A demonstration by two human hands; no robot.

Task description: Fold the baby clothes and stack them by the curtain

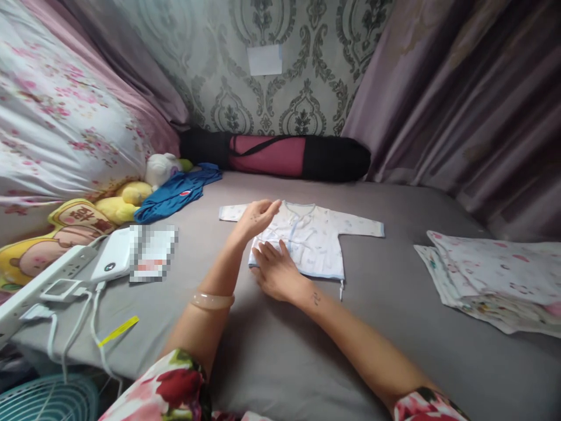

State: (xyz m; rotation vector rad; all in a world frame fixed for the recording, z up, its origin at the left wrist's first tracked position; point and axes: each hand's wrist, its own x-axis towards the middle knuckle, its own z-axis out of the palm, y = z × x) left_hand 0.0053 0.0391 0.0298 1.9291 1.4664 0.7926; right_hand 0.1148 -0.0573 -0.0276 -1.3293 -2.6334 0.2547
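Note:
A small white baby shirt [318, 251] with pale blue trim and a faint print lies spread on the grey sheet, both sleeves stretched out sideways. A short tie hangs from its lower right corner. My left hand [260, 217] is over the shirt's left side near the armpit, fingers extended together and pointing right; whether it touches the cloth I cannot tell. Flat on the lower left part of the shirt rests my right hand [278, 272], its fingers spread near the hem. Neither hand grips anything visible.
Folded printed cloths [495, 275] are stacked at right. To the left are a power strip [48, 292] with cables, a white power bank [113, 254], a yellow strip [118, 331], a blue garment [177, 196] and plush toys [129, 199]. A black-and-maroon bag [267, 156] lies along the wall.

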